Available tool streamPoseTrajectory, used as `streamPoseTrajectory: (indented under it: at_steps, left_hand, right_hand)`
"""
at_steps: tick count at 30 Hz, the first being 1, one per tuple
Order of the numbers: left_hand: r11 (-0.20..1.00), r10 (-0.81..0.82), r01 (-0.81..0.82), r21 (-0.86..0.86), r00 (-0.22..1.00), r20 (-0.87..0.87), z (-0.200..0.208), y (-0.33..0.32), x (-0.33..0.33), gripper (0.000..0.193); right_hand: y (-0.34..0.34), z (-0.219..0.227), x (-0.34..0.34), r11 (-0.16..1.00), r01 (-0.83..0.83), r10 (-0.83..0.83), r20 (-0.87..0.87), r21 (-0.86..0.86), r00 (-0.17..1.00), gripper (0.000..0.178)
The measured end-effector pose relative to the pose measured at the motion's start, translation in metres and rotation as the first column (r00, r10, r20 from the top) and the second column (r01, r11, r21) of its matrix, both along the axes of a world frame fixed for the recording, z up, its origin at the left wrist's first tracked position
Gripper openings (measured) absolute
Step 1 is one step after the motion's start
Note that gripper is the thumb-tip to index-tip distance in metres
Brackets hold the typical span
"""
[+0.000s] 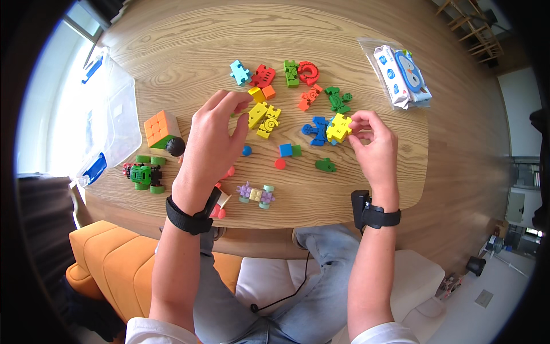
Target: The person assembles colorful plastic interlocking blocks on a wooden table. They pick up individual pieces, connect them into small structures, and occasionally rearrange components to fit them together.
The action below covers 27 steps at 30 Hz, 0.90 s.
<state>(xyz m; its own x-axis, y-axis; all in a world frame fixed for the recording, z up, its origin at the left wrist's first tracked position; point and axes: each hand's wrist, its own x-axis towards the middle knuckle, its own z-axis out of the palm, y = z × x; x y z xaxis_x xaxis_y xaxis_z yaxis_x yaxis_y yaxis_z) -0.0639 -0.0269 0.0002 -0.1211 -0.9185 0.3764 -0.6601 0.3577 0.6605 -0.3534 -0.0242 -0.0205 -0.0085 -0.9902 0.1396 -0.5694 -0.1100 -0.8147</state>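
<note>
Coloured foam puzzle pieces lie spread over a round wooden table [344,34]. My right hand [372,146] pinches a yellow puzzle piece [339,127], which sits against a blue piece [317,131]. My left hand [215,137] hovers over the table, its fingertips touching a yellow piece [258,113] next to another yellow piece [269,122]. Farther back lie a light blue piece [239,72], a red piece [263,75], a green piece [291,73] and a red curved piece [309,72].
A colour cube [160,128] and a black ball [175,147] sit left of my left hand. A green toy vehicle [143,175] stands near the table edge. A clear plastic box [112,114] is far left, a wipes pack [401,74] far right. Small blocks [256,195] lie near me.
</note>
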Motion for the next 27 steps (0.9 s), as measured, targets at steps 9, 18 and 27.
streamPoseTrajectory:
  at_steps: [9,18,27]
  left_hand:
    - [1.0,-0.009,0.008,0.021,1.0,0.027,0.002,0.001,-0.001,0.024]
    - [0.998,0.016,-0.02,0.063,0.998,0.065,0.006,0.001,0.003,0.027]
    - [0.994,0.071,-0.081,0.076,0.989,0.128,-0.003,-0.002,0.013,0.025]
  right_hand:
    - [0.0,-0.004,-0.004,1.0,-0.024,0.022,-0.102,-0.021,0.995,0.038]
    - [0.002,0.003,-0.026,0.968,0.241,-0.246,0.083,0.07,0.966,0.025]
    - [0.003,-0.006,-0.036,0.911,0.32,-0.311,-0.077,0.259,0.947,0.013]
